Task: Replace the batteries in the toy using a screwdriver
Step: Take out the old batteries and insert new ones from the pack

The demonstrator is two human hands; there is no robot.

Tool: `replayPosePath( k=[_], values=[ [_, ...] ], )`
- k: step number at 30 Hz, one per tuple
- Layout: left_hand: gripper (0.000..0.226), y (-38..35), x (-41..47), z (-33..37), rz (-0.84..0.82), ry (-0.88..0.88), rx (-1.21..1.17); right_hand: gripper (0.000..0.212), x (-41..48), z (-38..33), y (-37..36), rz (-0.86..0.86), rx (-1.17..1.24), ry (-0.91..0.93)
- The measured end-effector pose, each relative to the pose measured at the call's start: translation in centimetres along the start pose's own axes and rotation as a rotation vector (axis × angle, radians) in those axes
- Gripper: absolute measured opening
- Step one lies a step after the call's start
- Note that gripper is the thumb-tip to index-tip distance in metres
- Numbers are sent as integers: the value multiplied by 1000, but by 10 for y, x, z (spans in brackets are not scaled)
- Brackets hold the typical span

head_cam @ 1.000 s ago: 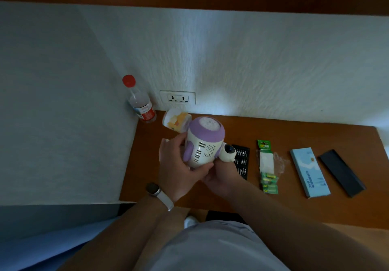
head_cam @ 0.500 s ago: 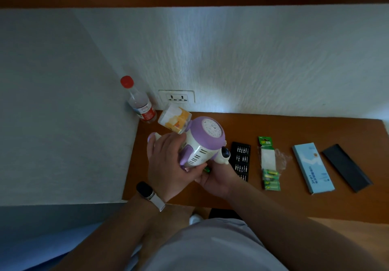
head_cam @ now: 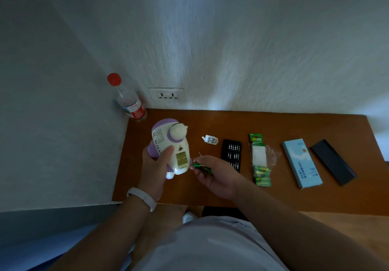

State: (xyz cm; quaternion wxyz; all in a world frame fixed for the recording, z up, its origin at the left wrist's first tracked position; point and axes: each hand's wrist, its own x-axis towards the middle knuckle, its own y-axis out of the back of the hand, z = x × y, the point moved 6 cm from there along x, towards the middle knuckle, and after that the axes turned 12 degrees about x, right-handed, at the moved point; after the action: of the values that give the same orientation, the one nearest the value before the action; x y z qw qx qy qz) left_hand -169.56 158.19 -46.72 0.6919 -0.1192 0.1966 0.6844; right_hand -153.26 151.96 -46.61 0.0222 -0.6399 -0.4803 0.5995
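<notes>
over the desk [head_cam: 273, 197], left grip [head_cam: 155, 167] holds toy [head_cam: 166, 138] (bay [head_cam: 182, 159] uncovered), right grip [head_cam: 217, 175] pinches green batteries [head_cam: 201, 166]

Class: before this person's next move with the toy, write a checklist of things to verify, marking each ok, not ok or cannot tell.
1. Left hand grips toy: ok.
2. Battery compartment open, facing camera: ok.
3. Compartment emptied: cannot tell.
4. Right hand holds green batteries: ok.
5. Their polarity marks legible: cannot tell.
6. Small white cover lying on table beside bit tray: ok.
</notes>
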Motion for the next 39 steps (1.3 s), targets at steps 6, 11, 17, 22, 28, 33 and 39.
replayPosePath(
  k=[6,11,17,22,28,33,39],
  values=[
    [68,-14,2,-24,-154,142,-154,4,-7,-12,6,18,-124,36],
    [79,-17,8,-32,-195,192,-222,9,-14,-20,0,40,-206,59],
    [79,-12,3,-25,-271,180,-164,8,-11,-20,-13,47,-260,78],
    [76,-1,6,-32,-308,147,-140,9,-10,-21,-25,47,-434,145],
    [52,8,2,-30,-247,199,-118,6,-7,-15,-30,68,-729,235],
    [76,20,6,-31,-167,145,-21,5,-8,-10,-35,70,-764,270],
    [53,27,0,-29,-129,92,87,12,-14,-9,-40,92,-782,292]
  ],
)
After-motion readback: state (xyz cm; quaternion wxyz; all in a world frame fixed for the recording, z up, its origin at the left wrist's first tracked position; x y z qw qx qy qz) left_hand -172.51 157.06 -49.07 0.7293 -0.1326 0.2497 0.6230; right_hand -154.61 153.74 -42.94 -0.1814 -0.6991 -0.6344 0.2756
